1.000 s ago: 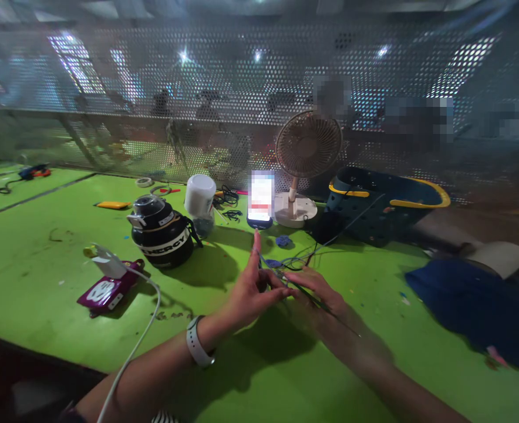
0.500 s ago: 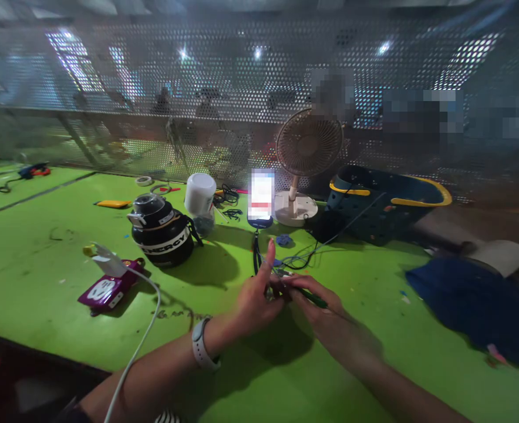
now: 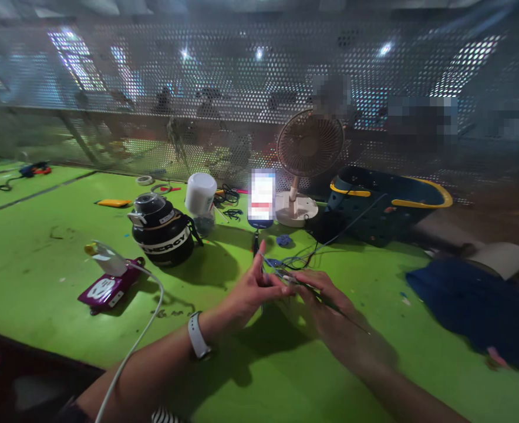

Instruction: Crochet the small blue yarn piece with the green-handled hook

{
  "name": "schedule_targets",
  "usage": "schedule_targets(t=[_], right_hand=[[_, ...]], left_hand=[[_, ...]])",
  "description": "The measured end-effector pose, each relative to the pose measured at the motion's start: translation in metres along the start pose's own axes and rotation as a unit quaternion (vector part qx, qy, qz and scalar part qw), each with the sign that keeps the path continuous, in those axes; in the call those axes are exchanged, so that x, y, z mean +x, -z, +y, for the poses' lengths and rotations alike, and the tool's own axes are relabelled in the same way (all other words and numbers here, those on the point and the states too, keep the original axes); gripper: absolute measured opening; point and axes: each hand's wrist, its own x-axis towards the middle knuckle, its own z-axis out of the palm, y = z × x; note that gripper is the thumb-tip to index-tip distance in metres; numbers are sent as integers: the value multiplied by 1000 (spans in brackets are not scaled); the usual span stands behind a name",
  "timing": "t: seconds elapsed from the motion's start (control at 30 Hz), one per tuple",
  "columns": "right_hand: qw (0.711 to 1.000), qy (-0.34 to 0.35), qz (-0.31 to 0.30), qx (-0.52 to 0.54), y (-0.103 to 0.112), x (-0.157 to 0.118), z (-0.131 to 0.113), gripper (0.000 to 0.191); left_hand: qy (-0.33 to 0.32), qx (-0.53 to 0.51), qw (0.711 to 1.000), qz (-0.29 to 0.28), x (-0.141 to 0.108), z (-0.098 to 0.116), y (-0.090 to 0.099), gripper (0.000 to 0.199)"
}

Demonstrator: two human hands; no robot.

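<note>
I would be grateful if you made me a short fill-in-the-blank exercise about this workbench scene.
1. The left hand and the right hand are close together above a ____ tabletop.
2. A thin tool is held in the person's ____ hand.
3. A pale band circles the person's ____ wrist.
4. The fan stands between the lit phone and the dark basket, whose handles are ____.

Missing words: green; right; left; yellow.
</note>
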Motion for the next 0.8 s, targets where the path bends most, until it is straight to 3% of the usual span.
schedule_targets(t=[0.17,0.3,0.4,0.53,0.67,0.73,0.8], right_hand=[[990,-66,-19,121,1,-1,5,14],[986,-110,-17,123,1,0,2,10],[985,-143,-31,87,4,3,-8,13],[991,-95,-86,29,11,8,-23,17],[995,-37,-91,-27,11,7,-27,18],[994,-22,-80,-69,8,4,-25,18],[992,-3,-74,-104,6,3,-22,18]], left_hand=[[41,-12,999,-3,2,1,5,129],[-34,82,996,-26,4,0,7,131],[-103,181,978,5,2,1,3,125],[-164,349,919,85,-2,2,-2,113],[-222,393,884,125,-2,-3,-1,109],[-235,380,885,132,-2,-5,-2,110],[-203,331,914,117,-2,-5,-3,114]])
